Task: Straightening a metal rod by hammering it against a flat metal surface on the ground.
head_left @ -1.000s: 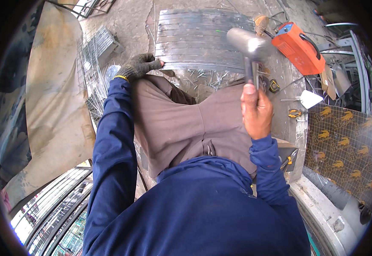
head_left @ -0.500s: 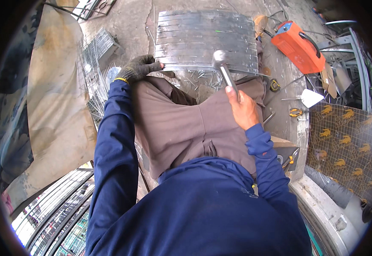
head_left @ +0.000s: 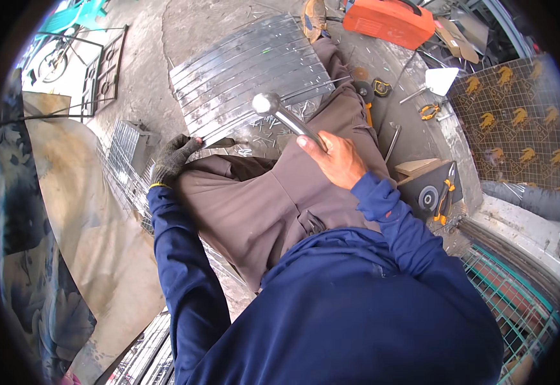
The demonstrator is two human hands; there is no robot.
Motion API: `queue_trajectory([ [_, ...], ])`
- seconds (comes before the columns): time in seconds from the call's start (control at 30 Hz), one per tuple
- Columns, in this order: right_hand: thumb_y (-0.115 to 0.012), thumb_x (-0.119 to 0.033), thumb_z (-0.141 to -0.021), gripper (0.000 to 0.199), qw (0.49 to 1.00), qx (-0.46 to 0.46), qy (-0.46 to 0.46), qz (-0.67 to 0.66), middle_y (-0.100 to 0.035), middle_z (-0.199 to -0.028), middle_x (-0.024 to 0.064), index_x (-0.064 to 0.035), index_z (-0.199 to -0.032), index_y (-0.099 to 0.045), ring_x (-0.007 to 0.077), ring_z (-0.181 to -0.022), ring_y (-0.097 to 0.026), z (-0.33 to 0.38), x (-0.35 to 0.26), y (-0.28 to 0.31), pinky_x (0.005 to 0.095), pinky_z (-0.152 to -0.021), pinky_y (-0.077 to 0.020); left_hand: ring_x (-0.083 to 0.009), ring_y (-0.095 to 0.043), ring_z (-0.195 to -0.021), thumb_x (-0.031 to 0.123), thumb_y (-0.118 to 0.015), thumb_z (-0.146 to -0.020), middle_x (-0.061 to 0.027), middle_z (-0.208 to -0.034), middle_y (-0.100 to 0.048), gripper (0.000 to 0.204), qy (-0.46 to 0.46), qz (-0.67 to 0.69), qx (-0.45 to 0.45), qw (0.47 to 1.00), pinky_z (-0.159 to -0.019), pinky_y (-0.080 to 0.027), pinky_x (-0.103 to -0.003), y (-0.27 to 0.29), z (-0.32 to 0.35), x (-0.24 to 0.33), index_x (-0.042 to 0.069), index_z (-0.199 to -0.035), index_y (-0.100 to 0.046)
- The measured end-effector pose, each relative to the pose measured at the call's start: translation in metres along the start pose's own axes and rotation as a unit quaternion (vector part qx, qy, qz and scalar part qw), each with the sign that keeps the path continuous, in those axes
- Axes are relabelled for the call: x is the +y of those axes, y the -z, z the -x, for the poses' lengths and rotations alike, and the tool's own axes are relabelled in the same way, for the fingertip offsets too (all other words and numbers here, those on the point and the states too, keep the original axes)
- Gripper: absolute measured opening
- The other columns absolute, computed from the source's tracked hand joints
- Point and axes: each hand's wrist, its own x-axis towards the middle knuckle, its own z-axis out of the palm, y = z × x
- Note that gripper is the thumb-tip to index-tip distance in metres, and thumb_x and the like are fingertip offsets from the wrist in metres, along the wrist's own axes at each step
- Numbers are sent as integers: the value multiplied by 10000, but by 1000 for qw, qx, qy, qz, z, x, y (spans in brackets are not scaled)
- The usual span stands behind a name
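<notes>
My right hand [head_left: 336, 159] is bare and wrapped round the handle of a metal hammer [head_left: 286, 120]. Its rounded, shiny head appears over the near edge of a slatted grey metal panel [head_left: 248, 70]; whether they touch, I cannot tell. At the panel's near left corner, my left hand [head_left: 174, 158] wears a dark knit glove and grips the edge, a bare fingertip showing. The panel lies slanted in front of my knees, made of long strips side by side. Small loose metal pieces [head_left: 264, 131] are scattered under its near edge.
On the right are an orange machine [head_left: 389, 22], a tape measure [head_left: 381, 87], yellow-handled pliers [head_left: 429, 112], a white scraper-like blade [head_left: 441, 81] and a grinding disc [head_left: 428, 198]. A wire grid stack [head_left: 126, 154] stands left, beside a stained brown sheet [head_left: 81, 192].
The view has turned, so the panel now looks slanted and farther left. The hammer head appears a little closer to my left hand, which keeps hold of the panel's corner.
</notes>
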Motion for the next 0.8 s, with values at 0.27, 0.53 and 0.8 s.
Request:
queue_trajectory([
  [0.27, -600, -590, -965, 632, 997, 70, -14, -5, -465, -584, 154, 10, -775, -548, 276, -536, -447, 20, 1, 31, 425, -562, -409, -136, -563, -883, 528, -742, -875, -32, -914, -663, 531, 4, -19, 8, 1000, -859, -452, -303, 6, 9, 6, 25, -1044, -728],
  [0.53, -593, -555, -986, 588, 987, 104, 28, -118, -488, -580, 138, 13, -836, -609, 254, -534, -476, 9, -35, 26, 414, -565, -414, -128, -560, -868, 514, -768, -860, -25, -911, -668, 500, 23, -9, 44, 999, -839, -452, -295, 1, 10, -4, 47, -1036, -736],
  [0.8, -575, -601, -977, 636, 996, 74, 10, -38, -482, -585, 146, 17, -831, -594, 234, -550, -436, -8, 2, 7, 414, -570, -413, -91, -525, -843, 455, -744, -903, 14, -872, -639, 407, 40, -31, 18, 999, -790, -427, -273, 7, 12, -1, 60, -1003, -733],
])
